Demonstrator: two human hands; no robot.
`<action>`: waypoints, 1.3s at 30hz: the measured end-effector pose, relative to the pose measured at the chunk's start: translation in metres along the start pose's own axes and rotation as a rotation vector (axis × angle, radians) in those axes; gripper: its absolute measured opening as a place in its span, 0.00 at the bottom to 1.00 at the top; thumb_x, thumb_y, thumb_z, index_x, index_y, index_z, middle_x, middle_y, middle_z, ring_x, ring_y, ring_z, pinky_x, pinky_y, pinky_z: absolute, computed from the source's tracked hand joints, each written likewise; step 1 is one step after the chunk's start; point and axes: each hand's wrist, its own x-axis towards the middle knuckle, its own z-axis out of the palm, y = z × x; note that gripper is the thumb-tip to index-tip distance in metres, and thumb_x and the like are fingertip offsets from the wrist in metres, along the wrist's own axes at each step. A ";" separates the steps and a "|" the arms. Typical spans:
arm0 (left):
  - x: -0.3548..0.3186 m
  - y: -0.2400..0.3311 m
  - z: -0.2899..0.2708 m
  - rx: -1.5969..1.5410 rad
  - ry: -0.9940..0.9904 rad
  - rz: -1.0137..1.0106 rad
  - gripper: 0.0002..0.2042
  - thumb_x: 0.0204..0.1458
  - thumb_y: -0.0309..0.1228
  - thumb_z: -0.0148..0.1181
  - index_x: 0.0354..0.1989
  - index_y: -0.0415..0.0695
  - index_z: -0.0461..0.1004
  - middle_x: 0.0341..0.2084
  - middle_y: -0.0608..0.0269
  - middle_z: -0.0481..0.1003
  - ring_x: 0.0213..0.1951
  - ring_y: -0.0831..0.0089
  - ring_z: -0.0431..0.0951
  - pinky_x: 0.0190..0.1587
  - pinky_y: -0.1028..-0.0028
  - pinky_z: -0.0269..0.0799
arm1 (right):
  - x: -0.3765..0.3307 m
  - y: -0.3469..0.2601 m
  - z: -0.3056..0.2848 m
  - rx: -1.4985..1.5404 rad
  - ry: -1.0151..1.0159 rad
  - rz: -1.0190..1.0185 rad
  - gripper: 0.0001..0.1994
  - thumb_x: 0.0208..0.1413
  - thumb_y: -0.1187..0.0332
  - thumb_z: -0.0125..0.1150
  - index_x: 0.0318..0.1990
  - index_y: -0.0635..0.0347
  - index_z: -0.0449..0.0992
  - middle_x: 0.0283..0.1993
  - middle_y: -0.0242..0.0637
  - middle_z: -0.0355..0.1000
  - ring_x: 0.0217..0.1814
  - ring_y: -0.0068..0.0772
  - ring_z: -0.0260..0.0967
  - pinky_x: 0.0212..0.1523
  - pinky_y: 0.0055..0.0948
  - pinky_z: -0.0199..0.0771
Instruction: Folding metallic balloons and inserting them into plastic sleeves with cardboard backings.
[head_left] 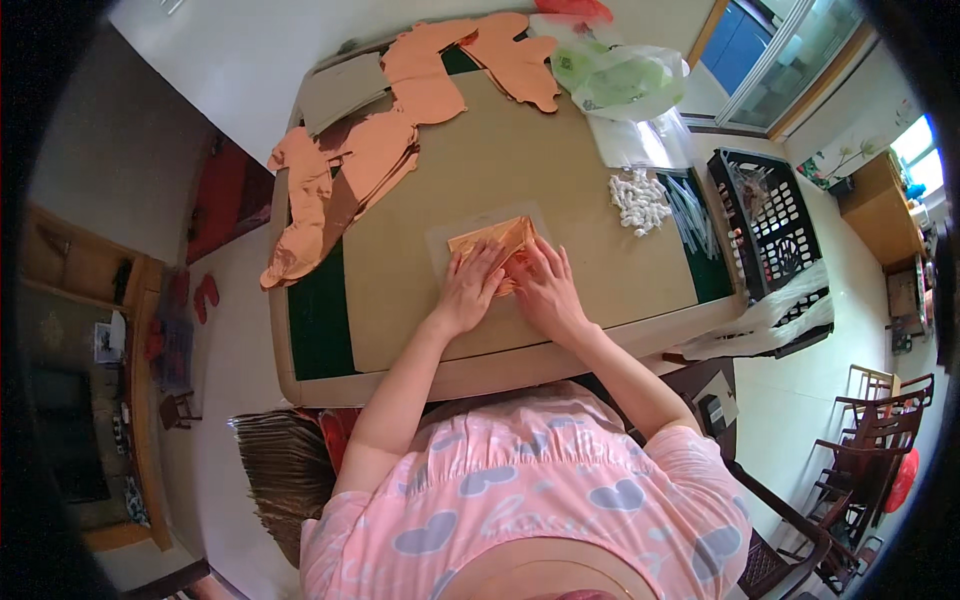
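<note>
In front of me on the table lies a folded rose-gold foil balloon [512, 236], on top of a flat clear plastic sleeve [440, 243]. My left hand [470, 288] rests flat over the left part of the foil, fingers stretched out and touching it. On the right part, my right hand [546, 292] presses down with its fingers extended. Some creased foil shows between the two hands, and what lies beneath the palms is hidden. Farther off, flat rose-gold foil balloons [425, 75] lie in overlapping stacks along the table's left and far edges.
A cardboard sheet [347, 95] lies among the far-left balloons. At the right are a pile of small white pieces [638, 202], clear straw-like tubes [689, 212] and plastic bags [630, 80]. A black crate [775, 225] stands beside the table. Stacked brown cardboard [282, 475] sits at my left.
</note>
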 end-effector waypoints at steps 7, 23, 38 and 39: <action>0.001 -0.002 0.003 -0.020 0.018 0.006 0.25 0.66 0.45 0.37 0.69 0.49 0.57 0.69 0.61 0.55 0.72 0.66 0.48 0.71 0.54 0.35 | -0.020 -0.016 -0.005 0.018 -0.125 -0.014 0.27 0.54 0.68 0.57 0.64 0.52 0.64 0.67 0.44 0.58 0.71 0.45 0.52 0.70 0.57 0.47; -0.001 0.001 -0.002 0.015 -0.002 -0.003 0.26 0.66 0.45 0.35 0.69 0.48 0.55 0.69 0.61 0.54 0.72 0.65 0.48 0.71 0.52 0.32 | -0.010 0.117 -0.052 -0.011 0.450 0.491 0.03 0.51 0.74 0.58 0.34 0.59 0.75 0.36 0.44 0.70 0.41 0.49 0.67 0.43 0.42 0.69; 0.000 0.005 -0.006 -0.010 -0.020 0.009 0.26 0.65 0.46 0.37 0.70 0.50 0.54 0.70 0.61 0.53 0.71 0.65 0.48 0.71 0.55 0.33 | 0.030 0.031 0.001 0.176 0.280 0.221 0.03 0.49 0.76 0.60 0.32 0.59 0.74 0.35 0.39 0.71 0.39 0.41 0.70 0.43 0.38 0.68; 0.001 0.006 -0.005 -0.008 -0.023 0.015 0.26 0.65 0.46 0.37 0.70 0.50 0.54 0.70 0.61 0.53 0.71 0.65 0.48 0.71 0.55 0.33 | 0.030 0.027 0.011 0.119 0.235 0.220 0.04 0.49 0.73 0.61 0.33 0.57 0.74 0.38 0.37 0.71 0.44 0.41 0.68 0.46 0.39 0.65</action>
